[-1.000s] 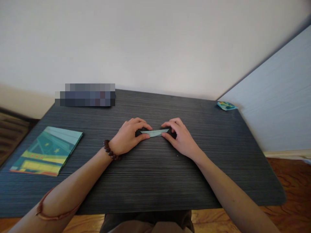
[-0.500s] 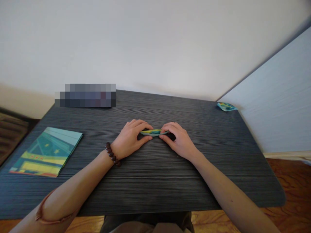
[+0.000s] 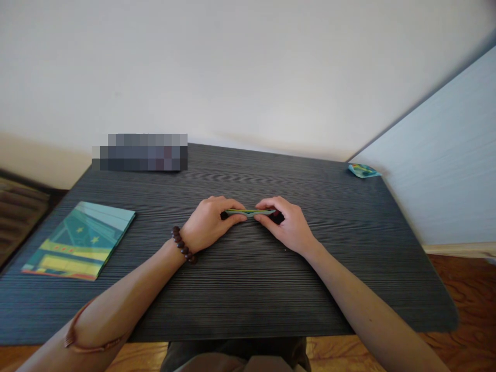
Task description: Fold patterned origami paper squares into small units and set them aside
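Note:
A small folded piece of green and yellow printed paper (image 3: 250, 212) is held between my hands, seen nearly edge-on above the middle of the table. My left hand (image 3: 215, 217) pinches its left part between thumb and fingers, with a dark bead bracelet at the wrist. On the other side, my right hand (image 3: 287, 219) grips the right part in the same way. The fingertips of both hands are close together but apart. Most of the paper's printed face is turned out of sight.
A dark, wood-grained table (image 3: 240, 294) stands against a white wall. Sheets of printed green and yellow paper (image 3: 83, 240) lie at the left. A small folded paper piece (image 3: 363, 171) sits at the far right corner. A blurred-out object (image 3: 143, 155) is at the back left.
The held paper has tilted so that it shows as a thinner, flatter edge with a slight dip in the middle. My right fingers have shifted a little on it. The view has moved slightly.

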`<action>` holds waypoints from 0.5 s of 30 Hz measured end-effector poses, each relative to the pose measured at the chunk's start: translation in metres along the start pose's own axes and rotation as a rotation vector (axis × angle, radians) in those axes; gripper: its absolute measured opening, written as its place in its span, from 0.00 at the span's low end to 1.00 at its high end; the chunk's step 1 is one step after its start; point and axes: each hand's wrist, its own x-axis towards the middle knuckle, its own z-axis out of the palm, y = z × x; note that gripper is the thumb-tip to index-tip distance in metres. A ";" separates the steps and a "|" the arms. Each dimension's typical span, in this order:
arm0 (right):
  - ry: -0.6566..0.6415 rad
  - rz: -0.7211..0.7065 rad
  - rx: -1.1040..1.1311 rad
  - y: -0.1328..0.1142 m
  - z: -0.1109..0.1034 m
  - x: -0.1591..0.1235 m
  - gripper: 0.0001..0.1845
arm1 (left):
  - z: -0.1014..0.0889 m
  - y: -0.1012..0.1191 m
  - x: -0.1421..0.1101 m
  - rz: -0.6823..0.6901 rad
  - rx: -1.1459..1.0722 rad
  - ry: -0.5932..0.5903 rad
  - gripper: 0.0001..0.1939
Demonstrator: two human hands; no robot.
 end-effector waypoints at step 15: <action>-0.048 0.186 0.090 -0.003 -0.003 0.005 0.09 | -0.006 -0.001 0.002 -0.151 -0.180 -0.087 0.14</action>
